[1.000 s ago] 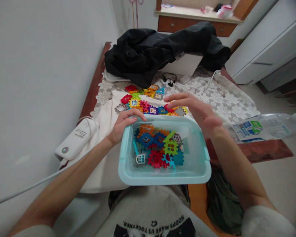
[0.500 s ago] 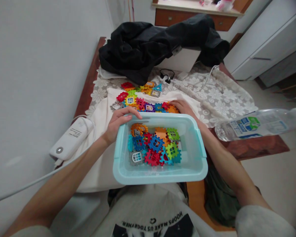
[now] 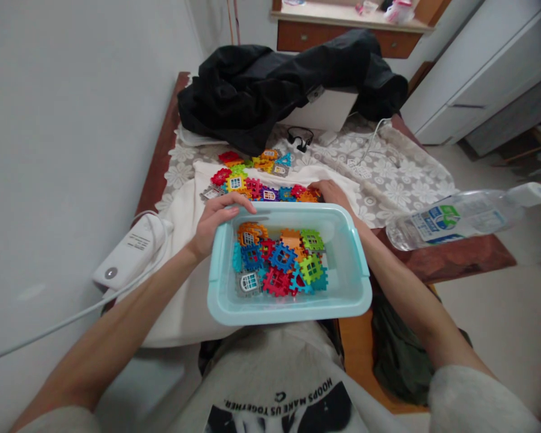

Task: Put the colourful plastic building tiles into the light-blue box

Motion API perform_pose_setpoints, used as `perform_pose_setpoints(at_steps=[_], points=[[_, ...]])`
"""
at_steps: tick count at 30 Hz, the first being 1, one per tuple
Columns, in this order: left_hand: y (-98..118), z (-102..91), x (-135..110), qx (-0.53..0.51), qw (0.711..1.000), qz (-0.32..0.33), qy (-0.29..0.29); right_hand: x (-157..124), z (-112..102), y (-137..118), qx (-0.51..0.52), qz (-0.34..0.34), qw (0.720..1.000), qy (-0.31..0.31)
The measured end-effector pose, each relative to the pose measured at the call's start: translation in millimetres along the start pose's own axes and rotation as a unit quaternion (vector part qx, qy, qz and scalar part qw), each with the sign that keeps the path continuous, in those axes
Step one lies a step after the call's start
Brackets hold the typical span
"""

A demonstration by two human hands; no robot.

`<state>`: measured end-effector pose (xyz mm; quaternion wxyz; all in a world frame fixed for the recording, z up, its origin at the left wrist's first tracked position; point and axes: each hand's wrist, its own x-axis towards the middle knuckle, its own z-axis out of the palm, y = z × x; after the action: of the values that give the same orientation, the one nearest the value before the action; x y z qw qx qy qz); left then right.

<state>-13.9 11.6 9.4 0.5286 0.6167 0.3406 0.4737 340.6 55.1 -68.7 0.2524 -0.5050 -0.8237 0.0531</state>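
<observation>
left hand [image 3: 216, 219] curled tight over bin [image 3: 358, 282] far rim | right hand [image 3: 332, 192] just past that rim, resting on loose blocks [image 3: 252, 185]; whether it grips one I can't tell (fingers hidden) | I'd brace bin against desk [image 3: 460, 260] edge and rake small batches.

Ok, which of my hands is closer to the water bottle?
Right. The left hand holds the far left corner of the teal bin, away from the water bottle; the right hand rests beyond the far rim by the loose tiles, on the bottle's side.
</observation>
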Motion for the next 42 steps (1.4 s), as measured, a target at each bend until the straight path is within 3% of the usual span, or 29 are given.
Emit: perform_pose_setpoints(at_steps=[6, 10, 14, 23, 30, 37, 42], points=[[-1, -0.7, -1, -0.003, 1.000, -0.001, -0.004, 0, -4, -6, 0.001, 0.021, 1.000, 0.016], [-2, -1.4, 0, -0.010, 1.000, 0.000, -0.008, -1, -7, -10, 0.036, 0.083, 0.995, 0.031], [-3, -1.3, 0, -0.012, 1.000, 0.003, -0.011, -3, -10, -15, 0.082, 0.130, 0.984, 0.084], [-3, -0.4, 0, -0.020, 1.000, 0.005, -0.012, 0, -7, -6, 0.151, 0.143, 0.962, 0.175], [1, 0.9, 0, 0.010, 1.000, 0.015, -0.011, 9, -26, -10, 0.197, 0.156, 0.941, 0.228], [2, 3.0, 0, -0.009, 1.000, 0.016, -0.015, 44, -61, -22, 0.233, 0.092, 0.926, 0.281], [1, 1.2, 0, -0.009, 1.000, 0.021, -0.019, 78, -86, -67, 0.232, 0.031, 0.938, 0.256]])
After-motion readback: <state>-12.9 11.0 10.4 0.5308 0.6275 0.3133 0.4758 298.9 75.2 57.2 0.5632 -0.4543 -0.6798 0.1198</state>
